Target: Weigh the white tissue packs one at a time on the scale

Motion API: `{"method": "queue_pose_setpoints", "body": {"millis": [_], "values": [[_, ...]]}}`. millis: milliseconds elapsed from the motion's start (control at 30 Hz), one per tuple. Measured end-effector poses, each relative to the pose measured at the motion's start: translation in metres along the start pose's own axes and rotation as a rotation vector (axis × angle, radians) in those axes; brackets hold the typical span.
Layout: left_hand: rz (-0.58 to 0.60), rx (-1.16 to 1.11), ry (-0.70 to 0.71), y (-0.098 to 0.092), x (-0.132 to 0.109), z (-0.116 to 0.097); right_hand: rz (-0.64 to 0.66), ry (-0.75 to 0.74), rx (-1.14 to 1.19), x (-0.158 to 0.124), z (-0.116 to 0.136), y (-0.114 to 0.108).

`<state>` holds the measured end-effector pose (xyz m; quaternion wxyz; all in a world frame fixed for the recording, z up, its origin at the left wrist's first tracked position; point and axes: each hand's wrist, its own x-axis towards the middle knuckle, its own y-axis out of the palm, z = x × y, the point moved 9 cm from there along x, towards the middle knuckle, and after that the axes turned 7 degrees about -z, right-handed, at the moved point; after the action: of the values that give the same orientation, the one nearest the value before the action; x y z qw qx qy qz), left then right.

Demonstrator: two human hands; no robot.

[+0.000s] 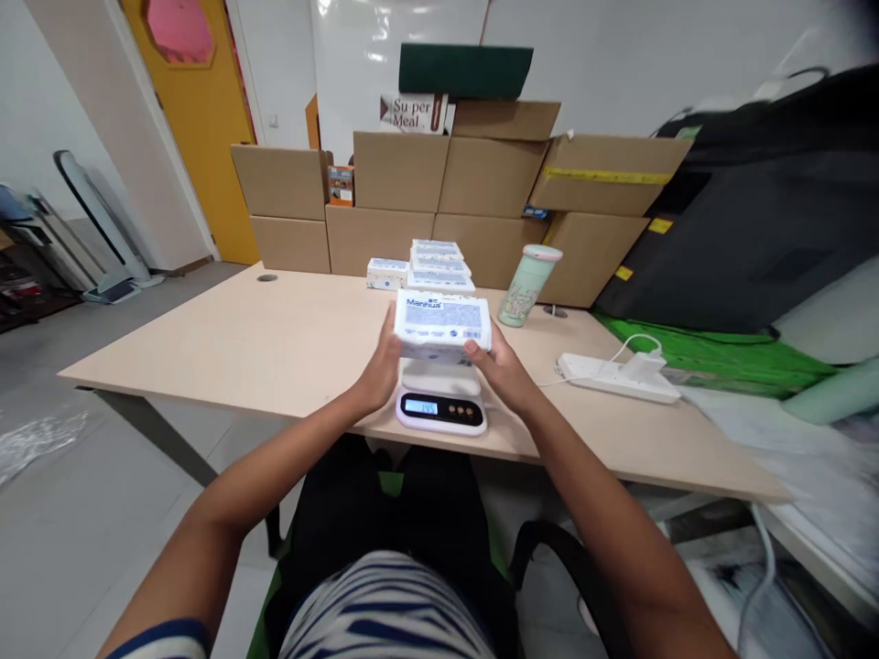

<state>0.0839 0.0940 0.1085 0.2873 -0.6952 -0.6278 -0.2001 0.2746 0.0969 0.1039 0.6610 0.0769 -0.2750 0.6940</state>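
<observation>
Noted tissue pack (443,318) over the scale (441,412) on the table (206,334), gripped at opposite ends by left hand (381,368) and right hand (506,372) (contact with scale not verifiable), probably to keep it balanced and steady.

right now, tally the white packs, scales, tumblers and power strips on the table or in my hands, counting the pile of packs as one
Single white packs: 2 (held pack, pack left of the pile)
Pile of packs: 1
Scale: 1
Tumbler: 1
Power strip: 1
Total: 6
</observation>
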Motion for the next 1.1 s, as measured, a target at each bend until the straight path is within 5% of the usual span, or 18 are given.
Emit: {"method": "queue_pose_setpoints", "body": {"millis": [133, 267, 367, 433, 567, 667, 800, 967, 1100], "values": [[-0.332, -0.045, 0.286, -0.076, -0.037, -0.023, 0.089, -0.228, -0.089, -0.017, 0.046, 0.040], [-0.578, -0.057, 0.217, -0.148, -0.038, -0.019, 0.184, -0.528, -0.190, 0.004, 0.075, 0.090], [-0.778, -0.133, -0.021, -0.193, 0.010, 0.015, 0.270, -0.616, -0.260, 0.041, 0.078, 0.110], [-0.854, -0.208, -0.205, -0.213, 0.059, 0.051, 0.266, -0.658, -0.344, 0.059, 0.071, 0.102], [-1.048, -0.093, -0.386, -0.245, 0.153, 0.112, -0.057, -0.747, -0.562, 0.067, 0.036, 0.025], [-1.141, -0.023, -0.328, -0.243, 0.210, 0.146, -0.388, -0.760, -0.743, 0.058, -0.005, -0.044], [-1.161, -0.021, -0.291, -0.206, 0.258, 0.200, -0.687, -0.630, -0.842, 0.050, -0.051, -0.101], [-1.050, 0.142, -0.350, -0.157, 0.280, 0.260, -0.788, -0.618, -0.893, 0.050, -0.066, -0.108], [-0.898, 0.241, -0.379, -0.132, 0.289, 0.280, -0.753, -0.666, -0.934, 0.051, -0.069, -0.100]]}}
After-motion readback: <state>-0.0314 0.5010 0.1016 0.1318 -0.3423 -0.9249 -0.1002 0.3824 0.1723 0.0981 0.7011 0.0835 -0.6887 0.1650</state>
